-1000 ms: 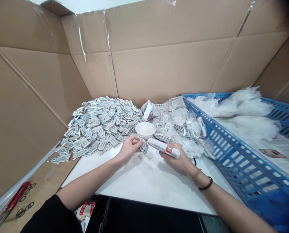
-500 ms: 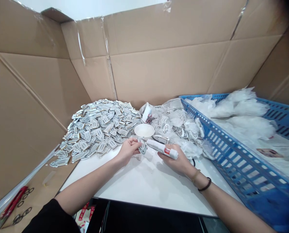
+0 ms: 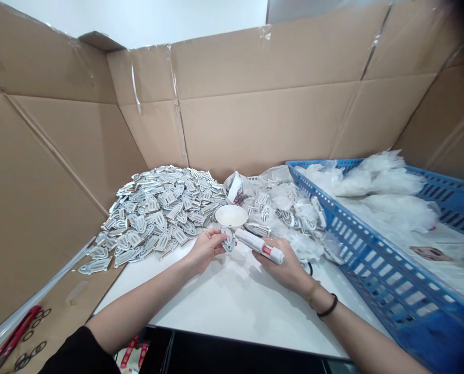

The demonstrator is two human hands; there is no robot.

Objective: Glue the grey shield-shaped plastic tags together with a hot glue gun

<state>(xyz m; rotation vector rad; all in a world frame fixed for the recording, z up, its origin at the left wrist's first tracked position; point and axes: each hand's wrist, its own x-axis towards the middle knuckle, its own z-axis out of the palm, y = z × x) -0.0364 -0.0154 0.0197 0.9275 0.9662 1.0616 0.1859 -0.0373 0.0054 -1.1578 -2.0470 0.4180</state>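
My left hand point(image 3: 205, 252) pinches a flat grey metal-looking piece point(image 3: 228, 243) with a pointed end, one like those in the pile. In my right hand point(image 3: 284, 267) lies a thick white pen-shaped tool point(image 3: 251, 240) with a red mark. Its tip points left at the piece, close beside it; whether they touch I cannot tell. Just beyond both hands stands a shallow white bowl point(image 3: 231, 215); its contents cannot be made out. A large heap of similar grey pieces point(image 3: 162, 208) rises behind my left hand.
Clear plastic bags point(image 3: 290, 208) with patterned pieces lie behind my right hand. A blue basket point(image 3: 356, 239) holding white plastic bags fills the right side. Cardboard walls point(image 3: 263, 124) enclose the white table point(image 3: 216, 311). Red-handled scissors point(image 3: 19, 332) and black rings point(image 3: 29, 356) lie lower left.
The camera has tilted up slightly, so the scene sits lower. My hands keep their holds, and the piece and the tool tip stay close together.
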